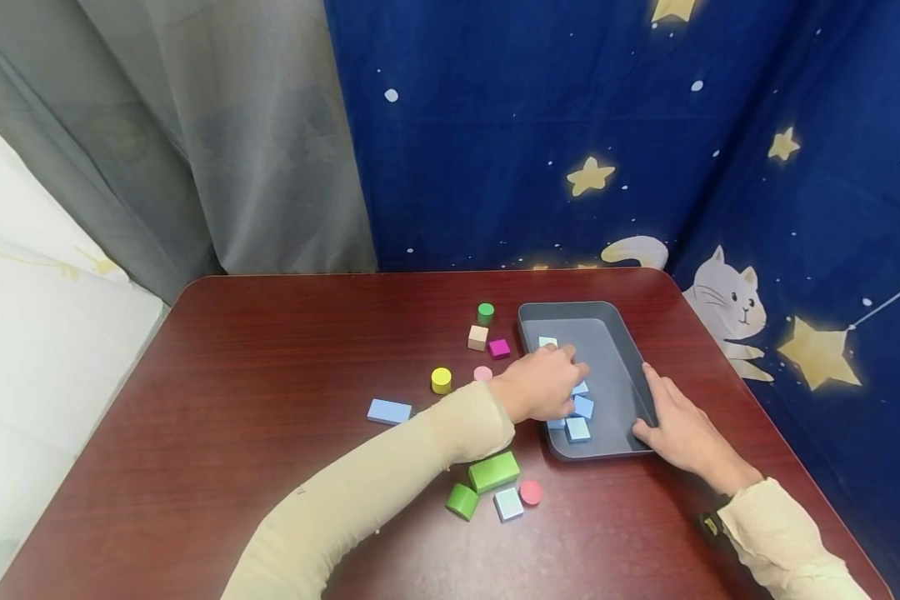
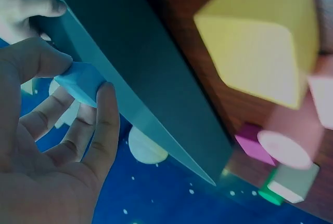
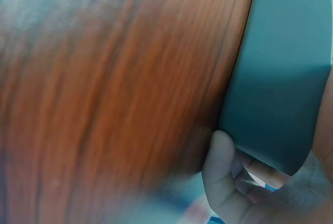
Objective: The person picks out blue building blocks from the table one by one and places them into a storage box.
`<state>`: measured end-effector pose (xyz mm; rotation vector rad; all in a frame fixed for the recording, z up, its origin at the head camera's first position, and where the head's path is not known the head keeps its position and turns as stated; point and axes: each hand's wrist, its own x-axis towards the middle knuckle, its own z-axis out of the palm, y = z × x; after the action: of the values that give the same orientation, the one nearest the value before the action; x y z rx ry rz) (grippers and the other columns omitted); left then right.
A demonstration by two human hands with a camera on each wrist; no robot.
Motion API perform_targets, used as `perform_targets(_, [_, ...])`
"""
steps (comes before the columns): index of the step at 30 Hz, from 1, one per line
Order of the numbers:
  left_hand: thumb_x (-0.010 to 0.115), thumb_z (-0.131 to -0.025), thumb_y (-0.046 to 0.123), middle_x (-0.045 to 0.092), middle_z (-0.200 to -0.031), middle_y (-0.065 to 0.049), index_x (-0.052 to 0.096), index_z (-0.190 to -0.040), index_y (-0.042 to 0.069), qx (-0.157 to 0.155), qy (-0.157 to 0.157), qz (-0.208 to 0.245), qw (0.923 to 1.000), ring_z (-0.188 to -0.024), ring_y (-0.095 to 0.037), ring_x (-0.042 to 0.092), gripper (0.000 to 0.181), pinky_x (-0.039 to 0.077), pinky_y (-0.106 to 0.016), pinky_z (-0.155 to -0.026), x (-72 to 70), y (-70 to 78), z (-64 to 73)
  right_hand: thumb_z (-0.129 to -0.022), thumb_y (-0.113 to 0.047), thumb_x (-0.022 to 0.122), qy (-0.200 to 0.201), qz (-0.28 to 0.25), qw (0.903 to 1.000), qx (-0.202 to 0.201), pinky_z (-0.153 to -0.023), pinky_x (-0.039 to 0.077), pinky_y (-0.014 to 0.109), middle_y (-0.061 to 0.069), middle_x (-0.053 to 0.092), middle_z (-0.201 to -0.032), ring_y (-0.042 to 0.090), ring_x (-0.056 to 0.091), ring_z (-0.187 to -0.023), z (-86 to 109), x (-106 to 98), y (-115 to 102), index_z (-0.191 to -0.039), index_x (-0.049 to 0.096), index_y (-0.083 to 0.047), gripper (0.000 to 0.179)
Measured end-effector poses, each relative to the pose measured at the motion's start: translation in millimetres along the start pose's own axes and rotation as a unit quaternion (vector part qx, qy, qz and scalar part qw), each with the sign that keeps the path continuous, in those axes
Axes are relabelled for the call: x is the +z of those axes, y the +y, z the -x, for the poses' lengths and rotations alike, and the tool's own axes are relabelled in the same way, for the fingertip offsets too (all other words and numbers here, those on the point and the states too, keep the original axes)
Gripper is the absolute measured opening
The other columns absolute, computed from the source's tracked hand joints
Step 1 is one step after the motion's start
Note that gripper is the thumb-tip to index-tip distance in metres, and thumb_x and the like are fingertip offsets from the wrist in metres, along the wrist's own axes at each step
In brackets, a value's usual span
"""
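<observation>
My left hand (image 1: pixel 543 383) is over the left side of a dark grey tray (image 1: pixel 611 350). Between its thumb and fingers it pinches a blue block (image 2: pixel 83 82), which shows in the left wrist view; in the head view the hand hides it. Several light blue blocks (image 1: pixel 578 430) lie in the tray's near left part, and a pale block (image 1: pixel 547 342) is farther back, beyond the hand. At the tray's near right corner, my right hand (image 1: pixel 678 425) grips the rim, with the thumb at the near end and the fingers along the right side.
Left of the tray are a green cylinder (image 1: pixel 485 314), a beige cube (image 1: pixel 477 337), a magenta block (image 1: pixel 498 349), a yellow cylinder (image 1: pixel 441 381) and a long blue block (image 1: pixel 388 411). Nearer lie a green block (image 1: pixel 494 472), a pale blue block (image 1: pixel 508 504) and a red disc (image 1: pixel 531 492).
</observation>
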<state>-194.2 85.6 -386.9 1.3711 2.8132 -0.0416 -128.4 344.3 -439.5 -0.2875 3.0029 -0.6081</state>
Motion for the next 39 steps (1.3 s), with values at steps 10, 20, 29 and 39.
perform_targets(10, [0.074, -0.103, 0.032, 0.065, -0.136, -0.001, 0.069, -0.147, 0.024, 0.027, -0.022, -0.016, 0.9993, -0.114, -0.018, 0.066, 0.045, 0.056, -0.024, -0.099, 13.3, 37.7, -16.6, -0.093, -0.013, 0.077, 0.014, 0.009, 0.9997, -0.015, -0.096, 0.051, 0.072, 0.039, 0.048, -0.143, 0.054, 0.058, -0.12, -0.7, 1, 1, -0.165, 0.02, 0.016, 0.096])
perform_targets(20, [0.071, -0.106, 0.033, 0.065, -0.136, 0.001, 0.07, -0.146, 0.027, 0.043, -0.037, -0.037, 0.9977, -0.116, -0.015, 0.066, 0.041, 0.054, -0.021, -0.101, 22.9, 53.9, -21.3, -0.093, -0.012, 0.078, 0.015, 0.011, 0.9997, -0.015, -0.099, 0.05, 0.073, 0.041, 0.046, -0.147, 0.057, 0.056, -0.126, -0.8, 0, 1, -0.165, 0.021, 0.015, 0.096])
perform_targets(29, [0.07, -0.107, 0.029, 0.066, -0.128, 0.003, 0.073, -0.143, 0.029, 0.063, -0.023, -0.046, 0.9967, -0.111, -0.015, 0.065, 0.036, 0.052, -0.021, -0.1, 23.6, 60.3, -23.8, -0.094, -0.013, 0.078, 0.011, 0.011, 0.9998, -0.009, -0.099, 0.05, 0.074, 0.042, 0.044, -0.149, 0.058, 0.056, -0.128, -0.2, 1, 1, -0.165, 0.021, 0.016, 0.095])
perform_targets(39, [0.067, -0.109, 0.027, 0.067, -0.13, 0.004, 0.072, -0.144, 0.029, 0.069, -0.023, -0.054, 0.9959, -0.114, -0.013, 0.064, 0.035, 0.052, -0.022, -0.102, 23.1, 62.6, -25.8, -0.094, -0.013, 0.077, 0.015, 0.012, 0.9998, -0.011, -0.097, 0.05, 0.074, 0.042, 0.044, -0.149, 0.058, 0.057, -0.127, -0.7, 0, 1, -0.165, 0.021, 0.016, 0.095])
